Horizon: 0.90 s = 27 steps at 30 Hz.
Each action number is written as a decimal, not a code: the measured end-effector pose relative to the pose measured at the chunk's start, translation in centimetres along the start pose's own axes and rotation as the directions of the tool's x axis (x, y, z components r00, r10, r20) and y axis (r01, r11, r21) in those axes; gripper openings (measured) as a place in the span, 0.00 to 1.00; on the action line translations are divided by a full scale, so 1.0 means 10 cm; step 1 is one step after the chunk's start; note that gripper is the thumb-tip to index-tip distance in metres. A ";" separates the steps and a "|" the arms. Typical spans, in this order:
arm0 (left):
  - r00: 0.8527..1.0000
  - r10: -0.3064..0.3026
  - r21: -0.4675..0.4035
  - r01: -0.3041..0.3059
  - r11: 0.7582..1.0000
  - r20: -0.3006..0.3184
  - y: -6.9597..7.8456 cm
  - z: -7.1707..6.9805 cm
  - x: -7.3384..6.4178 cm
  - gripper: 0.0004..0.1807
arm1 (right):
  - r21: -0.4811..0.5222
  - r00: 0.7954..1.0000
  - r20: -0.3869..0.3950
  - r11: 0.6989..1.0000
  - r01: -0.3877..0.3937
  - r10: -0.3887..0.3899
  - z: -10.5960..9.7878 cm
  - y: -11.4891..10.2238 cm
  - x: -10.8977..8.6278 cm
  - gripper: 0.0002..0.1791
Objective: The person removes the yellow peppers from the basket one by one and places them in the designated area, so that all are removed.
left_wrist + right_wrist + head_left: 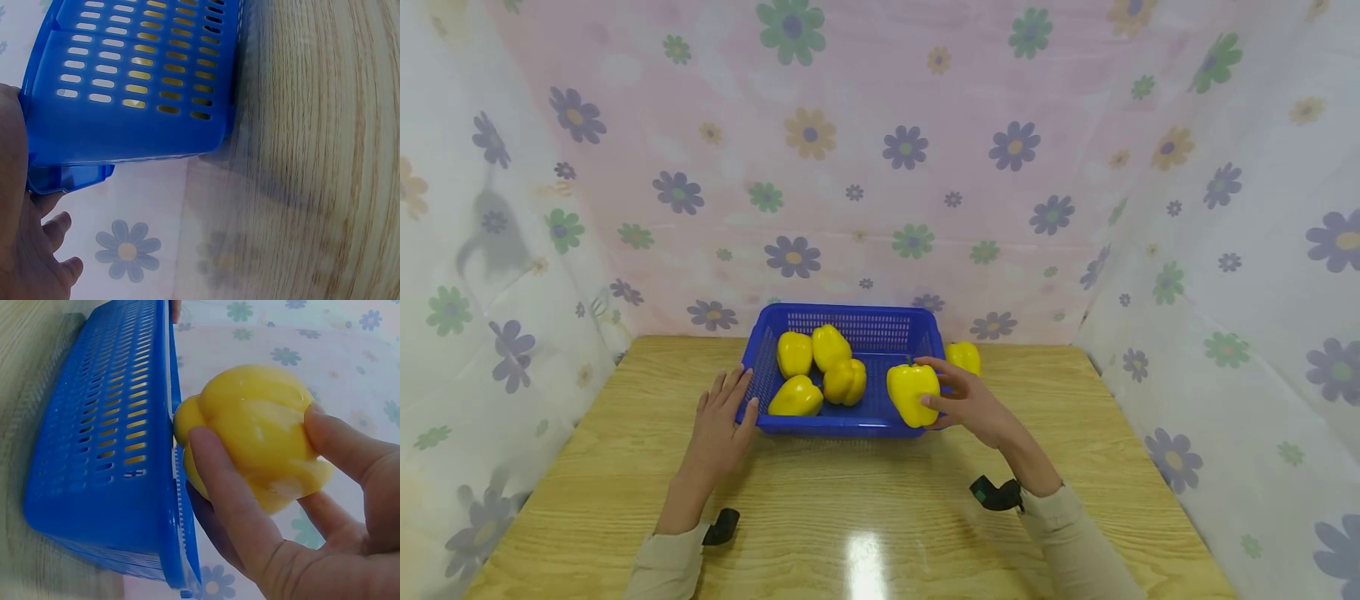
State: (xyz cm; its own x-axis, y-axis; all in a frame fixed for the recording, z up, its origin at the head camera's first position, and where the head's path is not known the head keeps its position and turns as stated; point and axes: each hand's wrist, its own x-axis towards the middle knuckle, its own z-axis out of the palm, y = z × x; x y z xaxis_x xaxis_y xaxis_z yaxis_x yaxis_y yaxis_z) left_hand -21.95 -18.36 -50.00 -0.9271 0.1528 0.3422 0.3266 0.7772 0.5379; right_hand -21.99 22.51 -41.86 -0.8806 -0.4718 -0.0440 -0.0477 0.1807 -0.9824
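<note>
A yellow bell pepper is in my right hand, its green stem up, over the right end of the blue basket. The right wrist view shows thumb and fingers spread around the pepper, right by the basket's rim. My left hand rests at the basket's left rim with its fingers fairly straight. In the left wrist view, that hand touches the rim beside the slotted wall. Several yellow bell peppers lie in the basket's left half.
Another yellow bell pepper sits on the table just right of the basket, partly hidden by my right hand. The wooden table reaches back to a flower-patterned cloth, which also hangs on both sides.
</note>
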 end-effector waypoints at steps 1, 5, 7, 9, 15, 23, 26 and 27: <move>1.000 -0.002 -0.001 0.002 1.000 0.001 0.00 0.00 0.00 0.31 | 0.008 1.000 -0.003 1.000 0.001 -0.001 0.01 0.01 0.00 0.36; 1.000 0.001 0.001 -0.001 1.000 -0.002 0.00 0.00 0.00 0.31 | 0.041 1.000 -0.005 0.999 0.007 -0.007 0.02 0.04 -0.03 0.37; 1.000 0.002 -0.001 -0.002 1.000 -0.003 0.00 0.00 -0.01 0.30 | 0.057 1.000 -0.004 0.998 0.010 -0.010 0.02 0.05 -0.04 0.37; 1.000 0.003 -0.002 -0.003 1.000 -0.004 0.00 0.00 -0.01 0.30 | 0.074 1.000 0.001 0.997 0.016 -0.016 0.02 0.07 -0.05 0.37; 1.000 -0.002 -0.006 0.002 1.000 -0.004 0.00 -0.02 0.00 0.30 | 0.097 0.999 0.013 0.995 0.030 -0.031 0.02 0.11 -0.07 0.36; 1.000 0.004 0.011 -0.004 1.000 -0.013 -0.02 0.01 0.00 0.31 | 0.102 0.998 0.020 0.993 0.064 -0.067 0.00 0.22 -0.16 0.34; 1.000 0.006 0.008 -0.006 1.000 -0.021 -0.02 0.02 0.00 0.30 | 0.104 0.995 0.024 0.990 0.095 -0.098 -0.01 0.28 -0.18 0.34; 1.000 0.007 0.007 -0.006 1.000 -0.025 -0.03 0.02 0.00 0.30 | 0.103 0.994 0.025 0.989 0.106 -0.109 -0.02 0.30 -0.19 0.33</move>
State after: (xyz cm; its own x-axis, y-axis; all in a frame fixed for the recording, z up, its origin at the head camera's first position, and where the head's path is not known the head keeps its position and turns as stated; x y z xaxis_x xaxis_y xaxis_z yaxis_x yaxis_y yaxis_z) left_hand -22.04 -18.43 -50.32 -0.9200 0.1426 0.3650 0.3313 0.7805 0.5301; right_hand -20.52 24.16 -44.65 -0.8581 -0.5101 0.0591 -0.0922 0.0400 -0.9949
